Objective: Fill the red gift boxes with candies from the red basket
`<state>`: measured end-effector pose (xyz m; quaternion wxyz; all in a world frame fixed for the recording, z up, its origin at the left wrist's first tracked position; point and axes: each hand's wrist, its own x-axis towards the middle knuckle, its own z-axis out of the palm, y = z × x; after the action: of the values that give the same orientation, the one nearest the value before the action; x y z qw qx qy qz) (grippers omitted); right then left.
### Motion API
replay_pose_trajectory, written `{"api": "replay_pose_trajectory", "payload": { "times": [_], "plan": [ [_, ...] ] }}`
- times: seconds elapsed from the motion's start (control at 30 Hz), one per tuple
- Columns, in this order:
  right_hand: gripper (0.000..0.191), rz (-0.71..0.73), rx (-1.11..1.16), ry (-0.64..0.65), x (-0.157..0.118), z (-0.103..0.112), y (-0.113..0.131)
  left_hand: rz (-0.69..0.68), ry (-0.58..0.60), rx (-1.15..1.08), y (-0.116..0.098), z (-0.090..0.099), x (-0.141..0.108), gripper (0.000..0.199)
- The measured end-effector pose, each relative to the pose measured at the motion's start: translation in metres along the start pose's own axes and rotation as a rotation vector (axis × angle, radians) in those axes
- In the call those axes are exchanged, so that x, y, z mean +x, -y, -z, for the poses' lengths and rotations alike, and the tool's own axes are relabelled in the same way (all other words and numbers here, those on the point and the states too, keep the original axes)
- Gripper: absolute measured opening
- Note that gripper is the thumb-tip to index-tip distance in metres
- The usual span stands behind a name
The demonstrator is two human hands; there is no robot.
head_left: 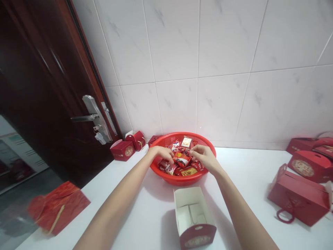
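Observation:
A round red plastic basket (179, 181) stands near the wall, holding many wrapped sweets and snack packets (182, 159). My left hand (161, 153) reaches over its left side, fingers bent down onto the packets; what they hold, if anything, is hidden. Over the right side is my right hand (204, 157), thumb and fingers curled towards each other beside a red packet, and whether something is between the fingertips cannot be made out. In front of the basket, between my forearms, an open box (196, 234) with a white inside and dark red outside shows no contents.
Small red boxes (122, 150) stand at the back left by the door (47, 69). A red box with a cord (59, 207) lies at the left edge. Several red boxes (299, 194) are grouped at the right. A tiled wall (223, 107) rises behind the white table (156, 215).

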<state>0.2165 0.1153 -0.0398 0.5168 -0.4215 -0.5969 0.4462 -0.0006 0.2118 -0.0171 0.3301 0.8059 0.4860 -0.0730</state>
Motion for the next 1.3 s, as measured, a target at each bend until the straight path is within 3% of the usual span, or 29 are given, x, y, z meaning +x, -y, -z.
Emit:
{"api": "replay_pose_trajectory", "payload": {
  "times": [0.2, 0.37, 0.47, 0.7, 0.93, 1.03, 1.17, 1.3],
  "plan": [
    [0.018, 0.015, -0.04, -0.002, 0.001, 0.0, 0.0, -0.002, -0.05, 0.081, -0.006, -0.014, -0.002, 0.035],
    [0.018, 0.004, -0.072, -0.012, 0.001, 0.001, -0.002, -0.276, -0.17, -0.401, -0.017, -0.011, -0.011, 0.04],
    [0.024, 0.02, -0.068, 0.001, 0.001, 0.002, -0.003, -0.36, -0.255, -0.662, -0.033, -0.013, -0.017, 0.048],
    [0.04, 0.077, 0.08, 0.1, -0.002, 0.004, 0.003, -0.523, -0.342, -0.888, -0.063, -0.029, -0.021, 0.054],
    [0.044, 0.054, 0.159, 0.007, 0.001, 0.006, 0.001, -0.542, -0.404, -0.682, -0.051, -0.027, -0.028, 0.049],
    [0.042, 0.048, 0.147, 0.009, 0.0, 0.004, 0.002, -0.512, -0.338, -0.505, -0.041, -0.018, -0.034, 0.042],
    [0.039, 0.05, 0.146, -0.061, 0.001, 0.002, 0.001, -0.35, -0.184, -0.3, -0.017, -0.004, -0.033, 0.044],
    [0.037, 0.069, 0.131, -0.094, 0.002, 0.0, -0.001, -0.136, -0.074, 0.011, 0.008, -0.006, -0.022, 0.051]
  ]
}}
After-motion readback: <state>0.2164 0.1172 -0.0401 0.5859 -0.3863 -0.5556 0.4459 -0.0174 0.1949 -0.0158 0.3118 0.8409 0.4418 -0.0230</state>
